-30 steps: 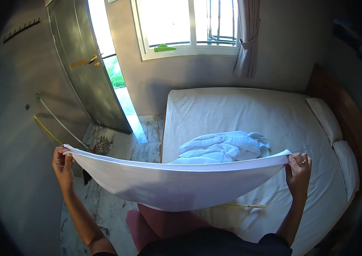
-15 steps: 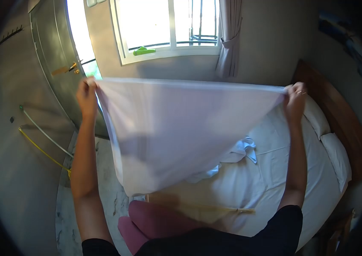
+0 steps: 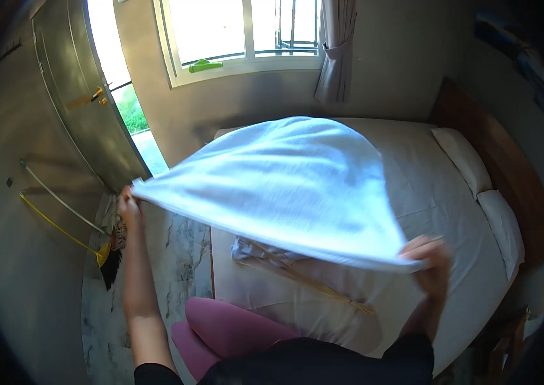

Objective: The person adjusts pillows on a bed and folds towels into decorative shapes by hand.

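Note:
A white cloth (image 3: 285,186) is spread in the air between my two hands, its far part billowing up over the bed (image 3: 407,167). My left hand (image 3: 129,208) is closed on the cloth's near left corner, above the floor beside the bed. On the other side, my right hand (image 3: 431,260) grips the near right corner, above the mattress. Under the cloth's near edge, a crumpled pale cloth (image 3: 249,249) partly shows on the bed. A thin bundle of straw-coloured sticks (image 3: 333,294) lies next to it, its upper end partly hidden.
Two pillows (image 3: 461,157) rest by the wooden headboard (image 3: 496,147). A broom with a yellow handle (image 3: 57,221) and a pale pole (image 3: 60,196) lean at the left wall. Beyond stand a partly opened door (image 3: 70,70) and a window (image 3: 221,32) with a tied curtain (image 3: 336,58).
Both hands have come down, the right one furthest. The cloth, hanging from its raised edge before, now billows away from me, and more of the bed and the stick bundle shows.

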`<state>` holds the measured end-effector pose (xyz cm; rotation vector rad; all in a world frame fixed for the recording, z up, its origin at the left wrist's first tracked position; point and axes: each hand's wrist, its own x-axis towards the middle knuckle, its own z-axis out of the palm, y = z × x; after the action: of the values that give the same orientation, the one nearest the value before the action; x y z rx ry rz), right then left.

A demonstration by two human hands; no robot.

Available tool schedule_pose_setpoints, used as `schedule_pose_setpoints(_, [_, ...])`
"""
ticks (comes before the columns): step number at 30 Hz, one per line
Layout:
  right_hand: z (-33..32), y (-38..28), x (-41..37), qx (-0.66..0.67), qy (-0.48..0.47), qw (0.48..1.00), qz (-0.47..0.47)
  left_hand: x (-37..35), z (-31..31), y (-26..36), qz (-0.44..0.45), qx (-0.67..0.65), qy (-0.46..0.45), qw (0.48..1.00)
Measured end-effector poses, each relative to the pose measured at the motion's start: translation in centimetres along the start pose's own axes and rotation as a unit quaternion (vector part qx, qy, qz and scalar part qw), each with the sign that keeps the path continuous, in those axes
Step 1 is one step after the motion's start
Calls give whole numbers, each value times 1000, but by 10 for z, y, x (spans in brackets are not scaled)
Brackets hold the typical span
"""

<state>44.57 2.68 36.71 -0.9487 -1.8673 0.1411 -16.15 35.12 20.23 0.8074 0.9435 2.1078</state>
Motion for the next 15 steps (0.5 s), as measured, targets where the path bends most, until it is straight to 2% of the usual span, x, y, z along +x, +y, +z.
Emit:
schedule_pose_setpoints(1, [19,6,-13,16,-84,996,36,-12,-23,-30,-36,146,102,983])
schedule_pose_setpoints(2, [41,16,-33,-8,-122,990,76,-25,-59,-62,-124,139,137,973])
schedule_pose_setpoints(3, [63,22,-47,-12,-136,985,107,-61,-58,-66,-194,215,172,942])
schedule_pose_setpoints(4, [85,26,-59,-16,-149,979,138,-102,-52,-73,-259,314,145,902])
schedule_pose_setpoints(5, [104,34,-70,-9,-169,977,132,-140,-64,-100,-201,376,44,904])
schedule_pose_setpoints(6, [122,41,-78,-2,-187,974,125,-192,-43,-91,-127,416,-85,897])
schedule_pose_setpoints(7, [139,49,-85,14,-202,970,133,-226,-43,-103,-65,369,-241,895])
schedule_pose_setpoints(8, [155,57,-92,30,-217,965,141,-254,-29,-96,-9,410,-403,818])
schedule_pose_setpoints(9, [166,58,-93,46,-234,960,148,-291,4,-76,94,389,-512,760])
schedule_pose_setpoints(10, [175,53,-86,49,-209,968,131,-315,46,-41,78,391,-613,682])
schedule_pose_setpoints(12, [191,43,-68,57,-163,980,98,-360,94,-4,56,415,-649,634])
schedule_pose_setpoints(14, [198,41,-62,72,-138,983,95,-379,105,-31,27,412,-647,641])
schedule_pose_setpoints(15, [200,43,-62,78,-122,985,93,-376,107,-35,-15,349,-614,708])
